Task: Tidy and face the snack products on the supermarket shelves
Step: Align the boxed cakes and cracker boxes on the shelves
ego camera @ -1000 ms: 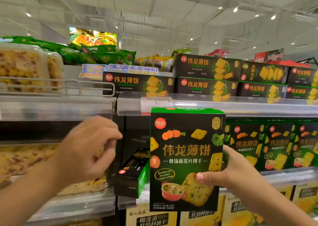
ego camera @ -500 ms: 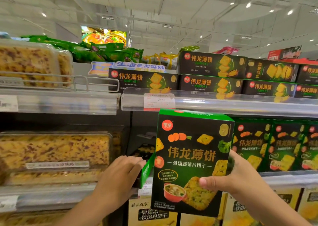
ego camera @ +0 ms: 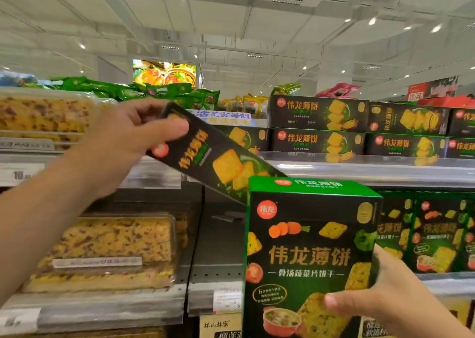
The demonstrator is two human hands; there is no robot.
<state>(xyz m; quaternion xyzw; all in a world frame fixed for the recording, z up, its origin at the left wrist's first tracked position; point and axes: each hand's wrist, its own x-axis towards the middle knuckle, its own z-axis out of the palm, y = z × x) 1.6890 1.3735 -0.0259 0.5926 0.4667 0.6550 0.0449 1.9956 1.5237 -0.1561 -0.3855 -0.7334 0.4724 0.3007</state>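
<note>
Two cracker boxes are held: the left hand (ego camera: 128, 137) pinches a slanted black box (ego camera: 213, 157) aloft, the right hand (ego camera: 380, 294) grips an upright green box (ego camera: 308, 255) hiding its lower end.

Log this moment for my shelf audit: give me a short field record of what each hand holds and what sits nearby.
left hand: grips a long dark cracker box, tilted, in front of the shelves
right hand: holds a tall green-topped cracker box upright, front facing the camera
upper shelf: stacked dark cracker boxes
left bays: clear packs of yellow cake
</note>
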